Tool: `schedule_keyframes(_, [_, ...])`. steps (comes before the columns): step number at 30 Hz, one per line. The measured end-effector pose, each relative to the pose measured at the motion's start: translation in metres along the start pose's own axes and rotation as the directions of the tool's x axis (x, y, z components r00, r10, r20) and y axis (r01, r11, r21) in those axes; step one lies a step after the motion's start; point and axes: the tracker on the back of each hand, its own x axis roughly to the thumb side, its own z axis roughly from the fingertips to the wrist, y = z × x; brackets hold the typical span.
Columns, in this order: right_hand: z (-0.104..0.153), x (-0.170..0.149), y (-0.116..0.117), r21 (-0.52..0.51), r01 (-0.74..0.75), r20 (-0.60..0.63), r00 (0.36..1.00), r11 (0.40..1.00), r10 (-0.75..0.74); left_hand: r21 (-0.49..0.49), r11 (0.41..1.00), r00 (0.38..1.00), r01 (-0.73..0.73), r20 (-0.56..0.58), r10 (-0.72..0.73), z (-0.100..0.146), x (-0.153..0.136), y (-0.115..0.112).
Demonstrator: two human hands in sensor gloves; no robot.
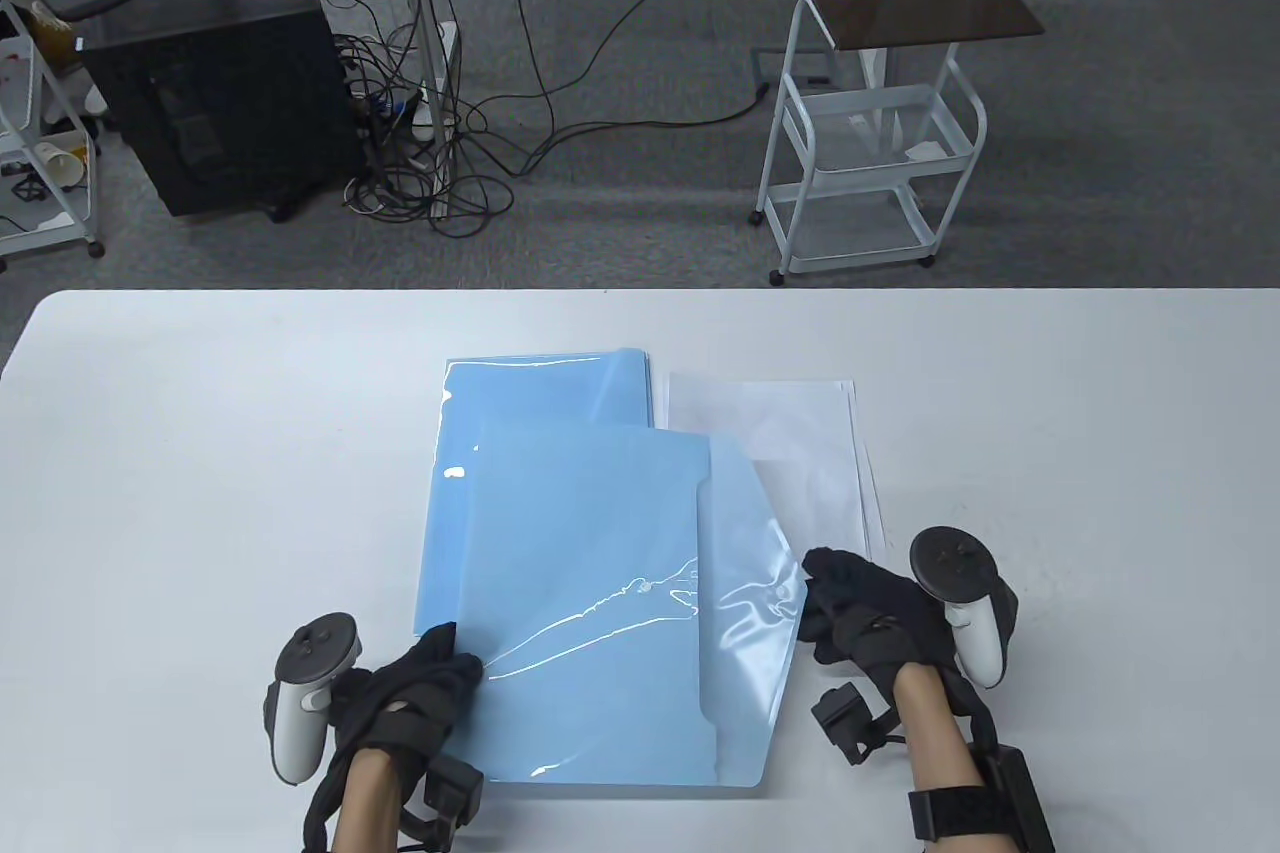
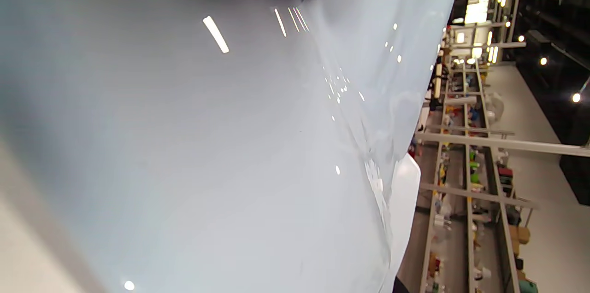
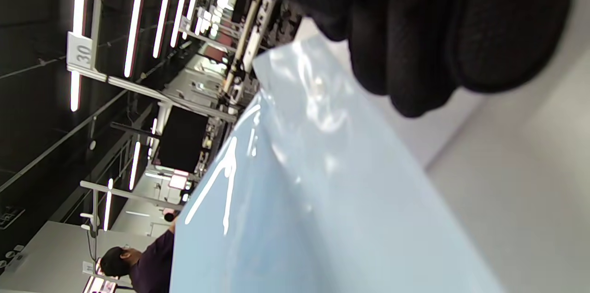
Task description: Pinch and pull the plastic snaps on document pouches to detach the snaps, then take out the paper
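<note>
Blue translucent plastic makes up the top pouch [image 1: 590, 593], which lies near the front edge of the white surface [image 1: 200, 453], overlapping a second blue pouch [image 1: 540, 393] set further back. Its flap [image 1: 750, 583] is folded out to the right, showing creases and glare. The left hand [image 1: 420, 683] holds the pouch at its near left edge, fingers curled onto the plastic. The right hand [image 1: 860, 613] grips the outer edge of the open flap with curled fingers; the right wrist view confirms the fingertips [image 3: 415, 44] closed over the plastic rim. The snap [image 1: 645, 583] shows as a small pale dot near the pouch's middle, beside the flap fold. A stack of white paper [image 1: 790, 453] lies flat just right of the rear pouch, partly covered by the flap. Beyond the surface stand a white trolley [image 1: 870, 133], a black computer tower [image 1: 220, 93] and loose cables [image 1: 440, 153] on grey carpet.
</note>
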Motion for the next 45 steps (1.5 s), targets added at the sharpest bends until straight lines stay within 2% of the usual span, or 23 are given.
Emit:
schedule_keyframes(3, [0.001, -0.002, 0.006, 0.060, 0.052, -0.031, 0.998, 0.997, -0.050, 0.003, 1.000, 1.000, 0.018, -0.014, -0.017, -0.003, -0.001, -0.001])
schedule_keyframes(7, [0.003, 0.010, 0.016, 0.151, 0.050, 0.034, 0.998, 0.987, -0.056, 0.016, 0.999, 0.998, 0.052, -0.033, -0.052, -0.006, -0.001, -0.004])
schedule_keyframes(11, [0.009, 0.026, 0.036, 0.176, -0.056, 0.101, 0.994, 0.983, 0.038, 0.025, 0.997, 0.997, 0.070, -0.046, -0.069, -0.007, -0.001, -0.006])
schedule_keyframes(14, [0.012, 0.039, 0.056, 0.162, -0.250, 0.149, 0.962, 0.954, 0.227, 0.025, 0.996, 0.995, 0.083, -0.052, -0.082, -0.008, -0.002, -0.007])
schedule_keyframes(17, [0.012, 0.050, 0.078, 0.124, -0.455, 0.201, 0.882, 0.882, 0.427, 0.026, 0.997, 0.995, 0.079, -0.056, -0.077, -0.008, -0.001, -0.008])
schedule_keyframes(23, [0.004, 0.058, 0.114, 0.135, -0.626, 0.243, 0.772, 0.768, 0.587, 0.039, 0.994, 0.993, 0.099, -0.073, -0.096, -0.008, -0.001, -0.008])
schedule_keyframes(27, [-0.003, 0.057, 0.133, 0.095, -0.767, 0.258, 0.634, 0.634, 0.729, 0.051, 0.993, 0.991, 0.110, -0.086, -0.106, -0.007, 0.000, -0.008])
schedule_keyframes(29, [-0.006, 0.055, 0.143, 0.058, -0.837, 0.278, 0.537, 0.544, 0.797, 0.056, 0.992, 0.990, 0.115, -0.090, -0.110, -0.008, 0.000, -0.008])
schedule_keyframes(31, [-0.007, 0.054, 0.149, 0.043, -0.870, 0.290, 0.481, 0.491, 0.827, 0.059, 0.990, 0.988, 0.125, -0.094, -0.119, -0.008, 0.000, -0.008])
schedule_keyframes(35, [-0.011, 0.050, 0.157, 0.072, -0.894, 0.279, 0.444, 0.442, 0.852, 0.065, 0.988, 0.986, 0.142, -0.103, -0.135, -0.009, 0.000, -0.008])
schedule_keyframes(43, [-0.017, 0.042, 0.167, 0.075, -0.908, 0.277, 0.417, 0.413, 0.866, 0.074, 0.984, 0.981, 0.163, -0.120, -0.153, -0.010, -0.001, -0.010])
schedule_keyframes(45, [-0.017, 0.044, 0.169, 0.072, -0.920, 0.277, 0.390, 0.386, 0.878, 0.073, 0.984, 0.980, 0.164, -0.122, -0.155, -0.011, -0.001, -0.010])
